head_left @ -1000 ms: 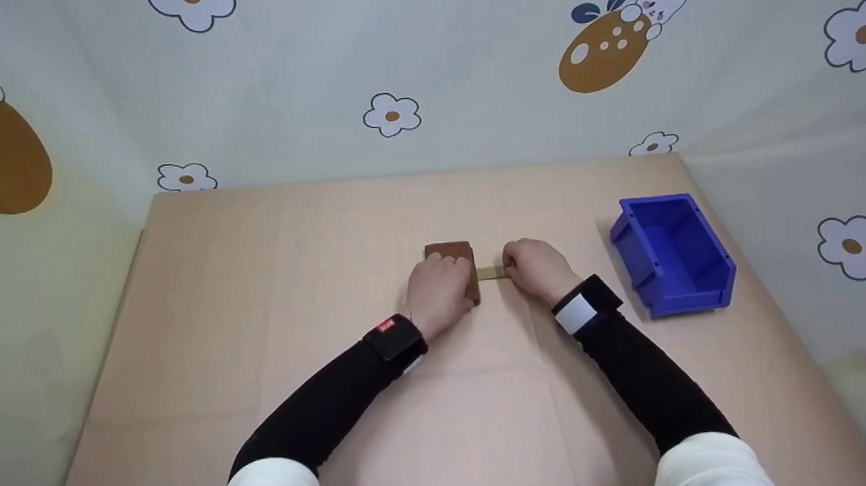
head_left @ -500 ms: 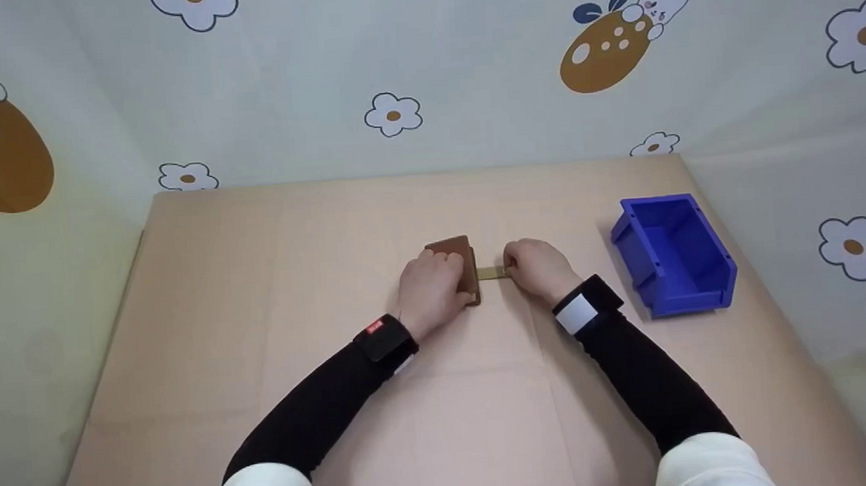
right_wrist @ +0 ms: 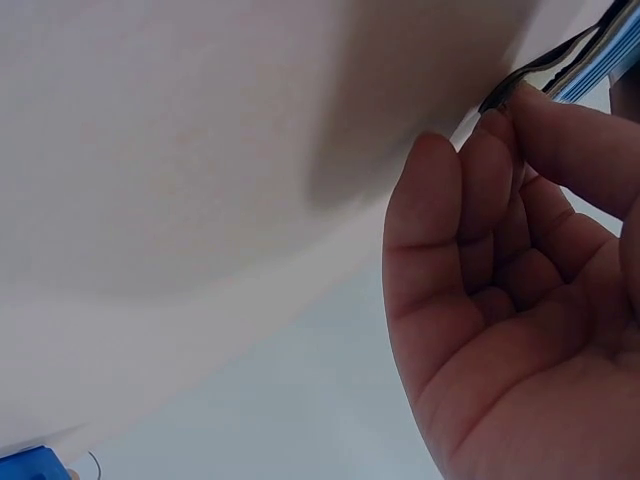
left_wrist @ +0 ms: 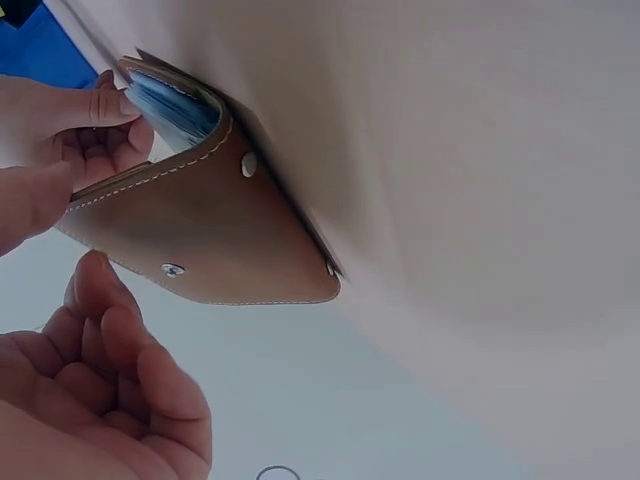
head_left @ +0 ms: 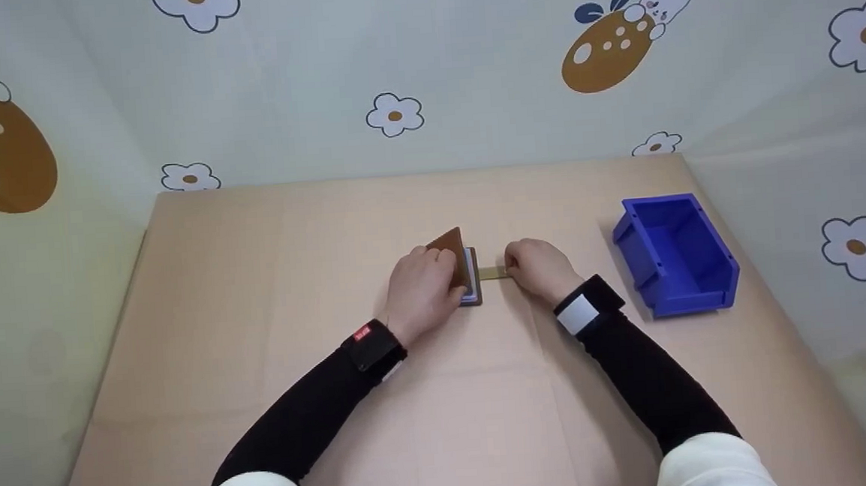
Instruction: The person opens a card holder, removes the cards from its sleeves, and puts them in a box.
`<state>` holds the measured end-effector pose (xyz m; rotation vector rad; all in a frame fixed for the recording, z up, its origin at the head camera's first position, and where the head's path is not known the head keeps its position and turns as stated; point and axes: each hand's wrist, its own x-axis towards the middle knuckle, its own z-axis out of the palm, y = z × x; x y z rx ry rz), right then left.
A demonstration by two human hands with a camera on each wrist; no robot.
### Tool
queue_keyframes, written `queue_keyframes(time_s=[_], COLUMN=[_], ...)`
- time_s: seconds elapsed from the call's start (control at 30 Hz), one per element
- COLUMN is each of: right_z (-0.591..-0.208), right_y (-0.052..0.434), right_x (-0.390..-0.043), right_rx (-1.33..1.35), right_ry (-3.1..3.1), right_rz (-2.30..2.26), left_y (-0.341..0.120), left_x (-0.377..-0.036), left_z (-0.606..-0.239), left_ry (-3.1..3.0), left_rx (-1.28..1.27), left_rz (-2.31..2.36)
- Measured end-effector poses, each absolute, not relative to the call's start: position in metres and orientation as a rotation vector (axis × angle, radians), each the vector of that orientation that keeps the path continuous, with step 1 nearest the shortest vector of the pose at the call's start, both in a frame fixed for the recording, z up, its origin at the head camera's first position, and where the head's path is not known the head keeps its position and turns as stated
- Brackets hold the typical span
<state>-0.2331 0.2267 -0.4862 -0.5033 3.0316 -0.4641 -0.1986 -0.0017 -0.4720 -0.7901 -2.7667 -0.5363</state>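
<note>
A brown leather wallet (head_left: 459, 270) lies at the middle of the table. My left hand (head_left: 435, 273) grips its top flap (left_wrist: 210, 240) and holds it tilted up, so blue and white cards (head_left: 470, 280) show inside. These cards (left_wrist: 175, 105) fan out under the fold in the left wrist view. My right hand (head_left: 513, 268) sits just right of the wallet and pinches a thin tan strip (head_left: 491, 272) that sticks out of its side. The right wrist view shows curled fingers (right_wrist: 500, 220) at the wallet's edge (right_wrist: 590, 55).
An empty blue plastic bin (head_left: 674, 254) stands near the table's right edge, an arm's reach from my right hand. The beige tabletop (head_left: 256, 299) is walled in by a cloth backdrop printed with flowers and rabbits.
My left hand has slid back toward me and lifted the wallet's flap from flat to tilted up, uncovering the cards. The right hand has stayed on the tan strip.
</note>
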Motion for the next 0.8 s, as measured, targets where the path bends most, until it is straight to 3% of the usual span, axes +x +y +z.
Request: queue_keyframes(time_s=[0.8], right_z=[-0.487], right_y=[0.225], right_x=[-0.233], right_rx=[-0.465], right_ry=[3.034], right_rz=[-0.391], left_y=[-0.035], left_x=[-0.18], left_z=[-0.477], left_ry=[-2.61], left_rx=[-0.522], left_rz=[-0.574])
